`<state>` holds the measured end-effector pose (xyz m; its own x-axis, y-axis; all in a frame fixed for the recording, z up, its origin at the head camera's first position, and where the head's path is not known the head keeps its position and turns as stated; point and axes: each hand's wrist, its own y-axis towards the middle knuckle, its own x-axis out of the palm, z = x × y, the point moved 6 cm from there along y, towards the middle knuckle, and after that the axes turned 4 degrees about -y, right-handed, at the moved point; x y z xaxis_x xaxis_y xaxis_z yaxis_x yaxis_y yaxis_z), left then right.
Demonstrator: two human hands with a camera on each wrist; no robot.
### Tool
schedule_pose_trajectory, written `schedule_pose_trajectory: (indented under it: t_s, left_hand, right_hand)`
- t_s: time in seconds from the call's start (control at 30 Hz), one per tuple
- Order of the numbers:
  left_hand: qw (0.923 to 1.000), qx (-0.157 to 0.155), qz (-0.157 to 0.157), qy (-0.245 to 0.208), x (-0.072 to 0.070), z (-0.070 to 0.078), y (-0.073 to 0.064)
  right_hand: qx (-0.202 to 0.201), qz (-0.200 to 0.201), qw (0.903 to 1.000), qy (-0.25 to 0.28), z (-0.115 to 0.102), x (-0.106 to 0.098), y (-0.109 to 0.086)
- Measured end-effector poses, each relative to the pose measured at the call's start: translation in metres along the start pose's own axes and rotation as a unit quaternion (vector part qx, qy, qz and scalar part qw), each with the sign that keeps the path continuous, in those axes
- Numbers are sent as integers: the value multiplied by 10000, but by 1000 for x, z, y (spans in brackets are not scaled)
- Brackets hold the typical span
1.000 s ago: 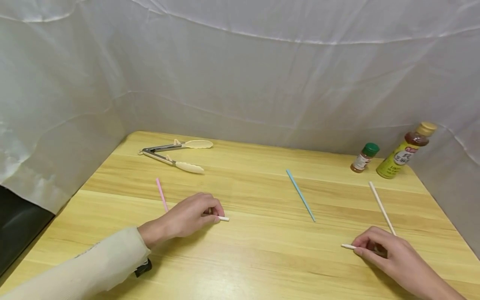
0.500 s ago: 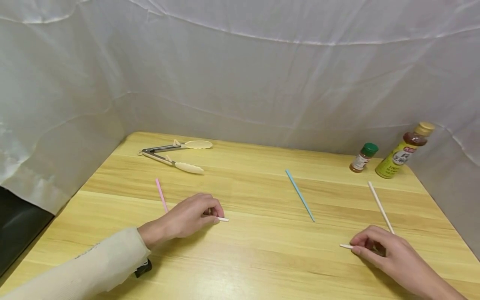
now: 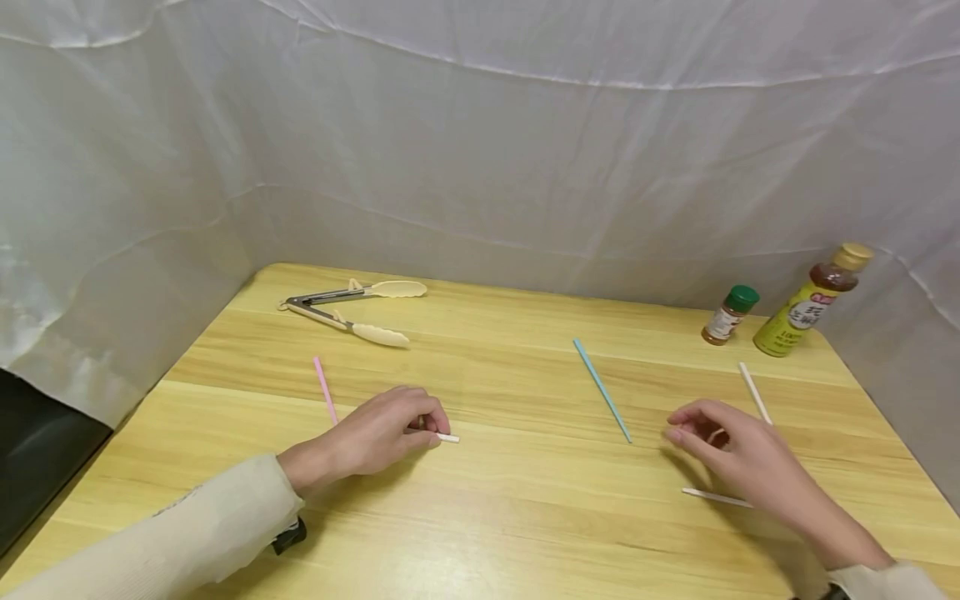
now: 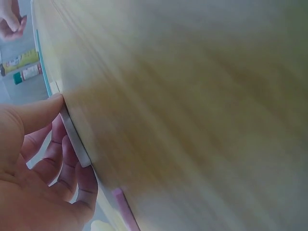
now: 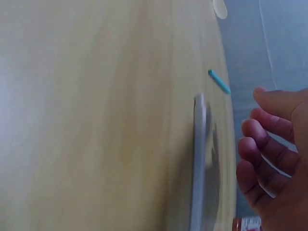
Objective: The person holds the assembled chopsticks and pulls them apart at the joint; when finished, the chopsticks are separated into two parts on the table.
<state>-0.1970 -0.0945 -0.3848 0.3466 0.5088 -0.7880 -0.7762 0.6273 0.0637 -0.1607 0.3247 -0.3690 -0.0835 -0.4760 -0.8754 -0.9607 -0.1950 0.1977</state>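
In the head view, my left hand (image 3: 378,429) pinches a short-looking white chopstick (image 3: 448,438), mostly hidden behind the fingers. The left wrist view shows this white chopstick (image 4: 74,137) between thumb and fingers, close to the tabletop. My right hand (image 3: 742,454) holds nothing; its fingers are loosely bent over the table. Below it lies a second white chopstick (image 3: 712,497), partly covered by the hand, and plain to see in the right wrist view as a long white chopstick (image 5: 198,168). Behind the right hand is a third white chopstick (image 3: 755,392), its near end hidden.
A blue chopstick (image 3: 602,390) lies mid-table, a pink one (image 3: 325,389) partly behind my left hand. Open tongs (image 3: 345,312) rest at the back left. A green-capped spice jar (image 3: 726,321) and an oil bottle (image 3: 802,312) stand back right, before a grey curtain (image 3: 525,167).
My right hand has let go of its white chopstick, leaving it on the table, and has risen away toward the back. The left hand keeps its place and its pinch.
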Motion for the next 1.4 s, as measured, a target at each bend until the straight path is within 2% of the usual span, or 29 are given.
schedule_pose_trajectory:
  t_s: [0.23,0.47,0.73,1.17,1.4]
  left_hand:
    - [10000,-30,-5,-13,-1,0,0]
    - [10000,-51,-22,-66,0,0,1]
    - [9999,-86,-28,-77,0,0,1]
    - [10000,-52,-8,-74,0,0,1]
    - [9999,-33,-35,-118,0,-1,1]
  right_hand:
    - [136,-386,9992,28,-16,16,30]
    - [463,-621,9970,-55,-24,35,45]
    - [420,-567,9969,-343,-28,40,49]
    - [407,-499,9973,-361,-26,40,50]
    - [-38,-351,9991,-249,-39,33,45]
